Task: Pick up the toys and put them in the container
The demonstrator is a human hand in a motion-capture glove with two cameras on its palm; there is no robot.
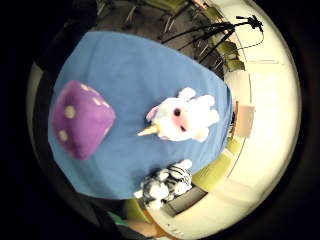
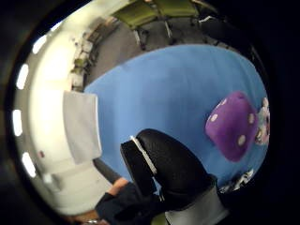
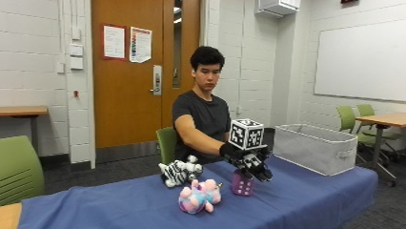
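Observation:
My gloved right hand [image 3: 251, 165] hovers just above a purple plush die with white dots [image 3: 242, 183], fingers hanging relaxed and holding nothing. In front of the die lies a pink and white unicorn plush [image 3: 200, 196]. A black and white zebra plush [image 3: 179, 171] sits to the die's left, near the person. The grey fabric container [image 3: 315, 148] stands at the right end of the table. Both palm views look down on the die [image 1: 80, 120] [image 2: 233, 125]; the unicorn [image 1: 182, 119] and zebra [image 1: 165, 186] lie beside it. The gloved thumb [image 2: 164, 168] is bare of any toy.
A blue cloth [image 3: 304, 200] covers the table. Between the die and the container [image 2: 82, 125] there is only cloth. Green chairs [image 3: 19, 167] stand left and right of the table, and another table [image 3: 380, 119] is at the far right.

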